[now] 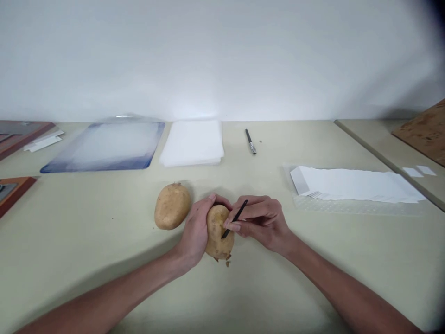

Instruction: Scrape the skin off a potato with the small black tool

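My left hand [199,227] is wrapped around the far and left sides of a potato [216,239] standing on the table. A slim black stick-like tool [239,211] is pinched between the thumb and fingers of my right hand [264,221]. It slants down to the left, and its lower tip meets the potato's skin. Whether the tip has gone into the skin I cannot tell. Small brown scraps [227,263] lie at the potato's near end. Just left of my left hand rests a second potato [172,206], whole and untouched by either hand.
Behind the potatoes lie a blue-edged clear plastic folder [139,163], a stack of white sheets [193,144] and a black marker [250,141]. White paper strips [354,183] fan out at the right. Wooden boards [15,192] sit at the left edge, a brown panel [424,130] at far right.
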The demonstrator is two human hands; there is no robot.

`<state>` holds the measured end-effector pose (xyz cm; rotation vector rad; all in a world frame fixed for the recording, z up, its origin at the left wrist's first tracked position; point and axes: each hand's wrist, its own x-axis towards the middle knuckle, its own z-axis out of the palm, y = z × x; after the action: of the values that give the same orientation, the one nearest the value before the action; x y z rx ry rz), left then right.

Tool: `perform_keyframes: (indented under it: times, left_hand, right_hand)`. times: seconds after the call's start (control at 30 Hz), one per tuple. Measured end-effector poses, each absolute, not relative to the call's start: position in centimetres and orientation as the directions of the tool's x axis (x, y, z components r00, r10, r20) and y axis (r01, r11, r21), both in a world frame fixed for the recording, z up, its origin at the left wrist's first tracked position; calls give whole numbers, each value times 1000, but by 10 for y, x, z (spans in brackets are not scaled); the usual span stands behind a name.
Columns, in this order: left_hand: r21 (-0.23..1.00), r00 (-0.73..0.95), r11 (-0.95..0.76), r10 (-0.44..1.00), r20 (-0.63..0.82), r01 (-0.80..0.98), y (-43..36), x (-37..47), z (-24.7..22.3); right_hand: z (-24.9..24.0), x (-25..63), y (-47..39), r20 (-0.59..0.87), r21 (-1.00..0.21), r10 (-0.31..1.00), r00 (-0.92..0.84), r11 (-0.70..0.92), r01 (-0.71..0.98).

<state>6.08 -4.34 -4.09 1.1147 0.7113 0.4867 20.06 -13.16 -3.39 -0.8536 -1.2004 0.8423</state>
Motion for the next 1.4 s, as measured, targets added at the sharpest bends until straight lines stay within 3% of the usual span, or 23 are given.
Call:
perform_keyframes:
  times: [0.23,0.57,1.4]
  left_hand:
    - [923,697,385,668,-260,-24,-43,61,-41]
    - [941,671,339,703,-235,-25,-44,61,-41]
    - [902,688,416,688,-233,-111,-44,61,-48]
  right_hand:
    - [-35,199,-133,318,-919,930,183,350,-183]
    - [-33,199,-134,241,-951,949,204,273,-144]
    - [-30,197,-130,317,-935,929,192,340,-101]
